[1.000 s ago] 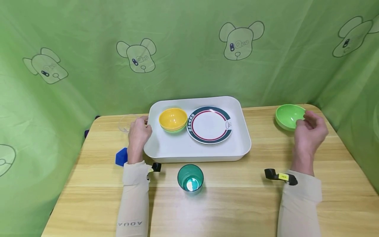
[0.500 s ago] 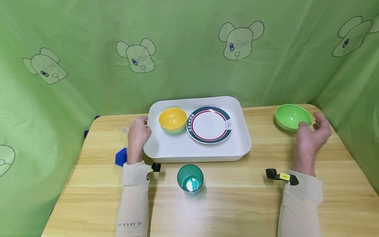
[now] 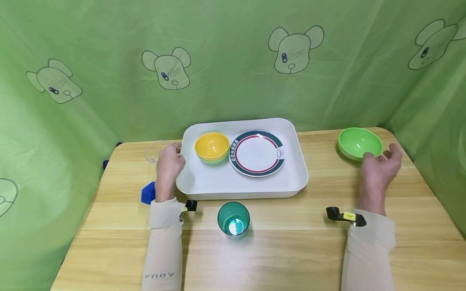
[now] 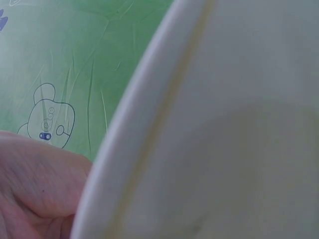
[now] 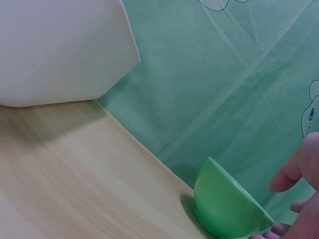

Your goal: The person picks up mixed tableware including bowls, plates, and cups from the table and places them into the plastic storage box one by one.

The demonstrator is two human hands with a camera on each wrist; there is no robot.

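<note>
In the head view my left hand [image 3: 169,163] rests at the left end of the white tray [image 3: 240,195], its fingers loosely bent beside the outer wall. The left wrist view shows that hand's thumb side [image 4: 42,184] partly hidden by the tray wall [image 4: 199,129]. At the far right of the table, a light green bowl [image 3: 358,142] sits upright. My right hand [image 3: 380,169] is just in front of it, thumb near the rim and fingers loosely bent. Up close in the right wrist view, fingertips [image 5: 284,179] hover by the rim of the green bowl [image 5: 224,201].
Inside the tray, a yellow bowl [image 3: 212,145] is stacked in a green one, beside a white plate with a dark green band [image 3: 257,154]. A teal cup [image 3: 234,220] stands in front. A clear cup [image 3: 152,151] and a blue hexagonal object [image 3: 148,193] lie left.
My right hand has drawn back from inside the green bowl's right rim, uncovering it, and has shifted slightly toward the front. The left hand and the tray have stayed put.
</note>
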